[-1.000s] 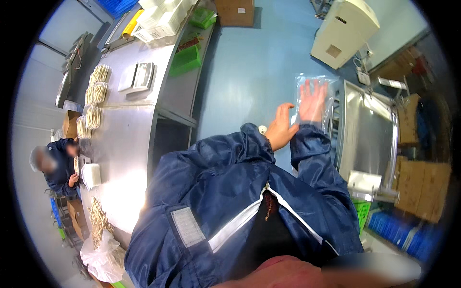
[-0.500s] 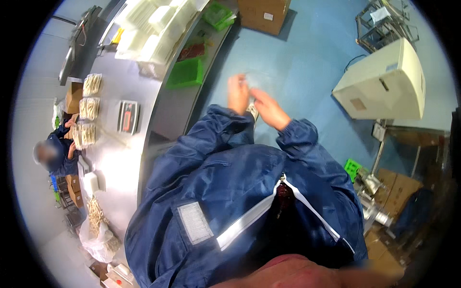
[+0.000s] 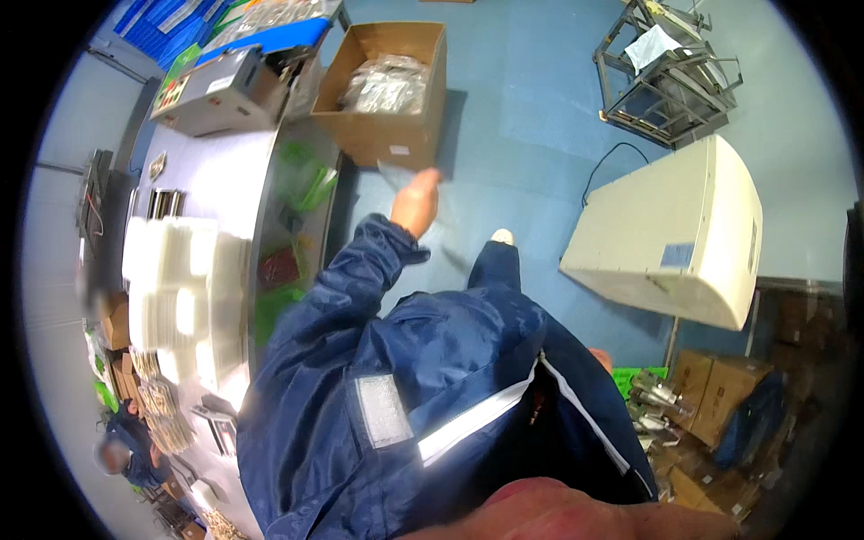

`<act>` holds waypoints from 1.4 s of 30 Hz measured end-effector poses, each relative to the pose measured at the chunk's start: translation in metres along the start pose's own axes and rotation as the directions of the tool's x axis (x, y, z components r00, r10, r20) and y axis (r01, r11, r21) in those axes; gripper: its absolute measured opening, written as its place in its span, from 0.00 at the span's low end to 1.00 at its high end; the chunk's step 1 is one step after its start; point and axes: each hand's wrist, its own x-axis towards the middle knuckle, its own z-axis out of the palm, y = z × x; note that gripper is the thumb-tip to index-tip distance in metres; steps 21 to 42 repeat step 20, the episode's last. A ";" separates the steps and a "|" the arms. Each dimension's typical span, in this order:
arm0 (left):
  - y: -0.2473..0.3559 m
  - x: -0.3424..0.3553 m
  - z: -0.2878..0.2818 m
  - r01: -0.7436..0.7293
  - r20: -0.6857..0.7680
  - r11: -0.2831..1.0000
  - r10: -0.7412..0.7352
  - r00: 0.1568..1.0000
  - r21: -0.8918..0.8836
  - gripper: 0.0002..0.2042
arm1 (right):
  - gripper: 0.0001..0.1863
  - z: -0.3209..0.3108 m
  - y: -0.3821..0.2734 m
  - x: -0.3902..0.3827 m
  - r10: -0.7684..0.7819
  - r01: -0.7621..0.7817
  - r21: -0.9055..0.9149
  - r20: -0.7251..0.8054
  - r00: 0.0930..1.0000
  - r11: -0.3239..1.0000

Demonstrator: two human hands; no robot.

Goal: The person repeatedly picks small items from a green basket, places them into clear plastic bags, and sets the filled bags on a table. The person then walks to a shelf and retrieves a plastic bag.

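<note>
My left hand (image 3: 416,205) reaches forward over the floor, close to the near side of a cardboard box (image 3: 378,139). Its fingers are closed, though blurred by motion. A thin, see-through piece of plastic (image 3: 392,175) sticks out from them toward the box; its exact kind is too smeared to tell. Inside the open box lies a heap of clear plastic packets (image 3: 387,85). My right hand (image 3: 601,360) hangs down at my right side. Only a small part of it shows past the blue jacket, and its fingers are hidden.
Along the left runs a metal table (image 3: 270,171) with stacked white trays (image 3: 175,292) and a grey machine (image 3: 220,94). A cream-coloured cabinet (image 3: 661,234) stands on the right, with a metal frame rack (image 3: 661,76) beyond it. Another person (image 3: 139,454) works across the table.
My hands, close together before, have parted. The left has reached forward toward the box; the right has dropped to my side. I have moved forward along the table, bringing the box nearer.
</note>
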 end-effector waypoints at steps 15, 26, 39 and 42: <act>-0.298 0.342 -0.075 0.794 -0.446 0.595 -0.683 0.579 0.120 0.10 | 0.12 0.142 -0.865 0.592 -0.697 0.764 0.030 0.435 0.570 0.644; -0.411 0.528 -0.069 0.781 -0.292 0.604 -0.727 0.622 0.161 0.09 | 0.09 0.179 -0.878 0.771 -0.387 0.420 -0.025 0.343 0.856 0.907; -0.411 0.528 -0.069 0.781 -0.292 0.604 -0.727 0.622 0.161 0.09 | 0.09 0.179 -0.878 0.771 -0.387 0.420 -0.025 0.343 0.856 0.907; -0.411 0.528 -0.069 0.781 -0.292 0.604 -0.727 0.622 0.161 0.09 | 0.09 0.179 -0.878 0.771 -0.387 0.420 -0.025 0.343 0.856 0.907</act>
